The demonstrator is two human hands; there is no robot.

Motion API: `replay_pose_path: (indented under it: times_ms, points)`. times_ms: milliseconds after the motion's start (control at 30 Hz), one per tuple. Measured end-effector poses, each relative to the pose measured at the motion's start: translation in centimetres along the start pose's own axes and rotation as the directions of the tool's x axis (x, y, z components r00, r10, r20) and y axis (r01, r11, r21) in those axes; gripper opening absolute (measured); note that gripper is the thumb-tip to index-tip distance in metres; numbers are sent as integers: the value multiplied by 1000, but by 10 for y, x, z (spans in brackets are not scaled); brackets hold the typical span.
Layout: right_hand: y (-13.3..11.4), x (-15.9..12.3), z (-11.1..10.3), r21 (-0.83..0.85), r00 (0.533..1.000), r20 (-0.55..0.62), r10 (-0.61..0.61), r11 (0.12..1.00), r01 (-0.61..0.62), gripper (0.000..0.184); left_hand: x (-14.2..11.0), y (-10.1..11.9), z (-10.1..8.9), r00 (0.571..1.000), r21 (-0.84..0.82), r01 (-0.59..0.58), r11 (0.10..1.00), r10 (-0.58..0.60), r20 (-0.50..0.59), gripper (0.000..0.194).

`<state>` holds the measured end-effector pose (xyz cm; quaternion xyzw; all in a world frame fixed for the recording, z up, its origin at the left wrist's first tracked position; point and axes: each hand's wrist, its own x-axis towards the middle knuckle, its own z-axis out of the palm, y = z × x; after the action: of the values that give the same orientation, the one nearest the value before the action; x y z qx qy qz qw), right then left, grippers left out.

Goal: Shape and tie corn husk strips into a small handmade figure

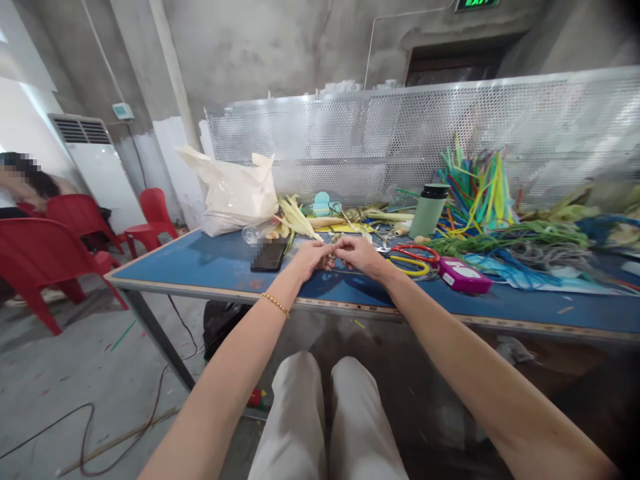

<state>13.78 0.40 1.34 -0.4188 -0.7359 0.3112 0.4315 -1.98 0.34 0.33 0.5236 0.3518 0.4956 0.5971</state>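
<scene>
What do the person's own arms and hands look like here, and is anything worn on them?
Both arms are bare from the bottom of the frame to the fingers: no sleeves and no gloves show. The left hand has a thin gold beaded bracelet around its wrist. The right hand and its wrist show no band or watch. Rings, if any, are too small to tell.

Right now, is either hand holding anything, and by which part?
The left hand and right hand meet fingertip to fingertip over the blue table, pinching something small between them; what it is cannot be told.

A green lit sign [476, 4] above the doorway reads "EXIT", cut off at the top.
</scene>
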Motion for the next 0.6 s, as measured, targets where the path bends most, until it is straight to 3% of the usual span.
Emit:
replay_pose_path:
  times_ms: [100,233,433,600]
  points:
    - [1,0,0,-25,999,-10,-43,999,42,18,1,-2,-2,996,31,-61,998,63,-67,24]
    - [1,2,1,64,999,-46,6,998,-3,22,2,-3,-4,988,27,-79,997,82,-128,23]
    - [-1,2,2,312,995,-21,101,946,-90,30,0,-2,-3,991,-59,-92,994,86,-101,23]
    - [-7,-1,5,380,992,8,127,917,-120,41,4,-5,-4,980,-96,-160,982,146,-136,27]
